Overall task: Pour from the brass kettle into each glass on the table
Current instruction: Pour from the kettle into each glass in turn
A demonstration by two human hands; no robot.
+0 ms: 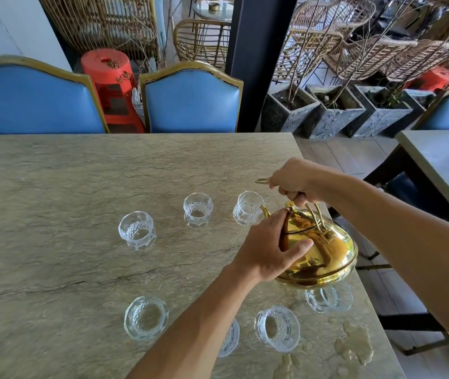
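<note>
The brass kettle (pixel 324 255) hangs above the stone table (pixel 54 173) near its right edge, tilted with its spout (pixel 264 210) close to the rim of the far right glass (pixel 248 207). My right hand (pixel 297 181) grips the kettle's handle from above. My left hand (pixel 267 247) rests on the kettle's side, fingers near the lid knob. Several cut clear glasses stand on the table: far middle glass (pixel 197 209), far left glass (pixel 137 230), near left glass (pixel 146 316), near middle glass (pixel 277 328), a glass (pixel 330 298) under the kettle, and one (pixel 230 339) partly hidden by my left forearm.
Wet spill patches (pixel 354 343) lie on the table's near right corner. Two blue chairs (pixel 190 97) stand at the far edge, with a red stool (pixel 111 83) behind them. Stone planters (pixel 335 110) and another table (pixel 442 160) stand to the right.
</note>
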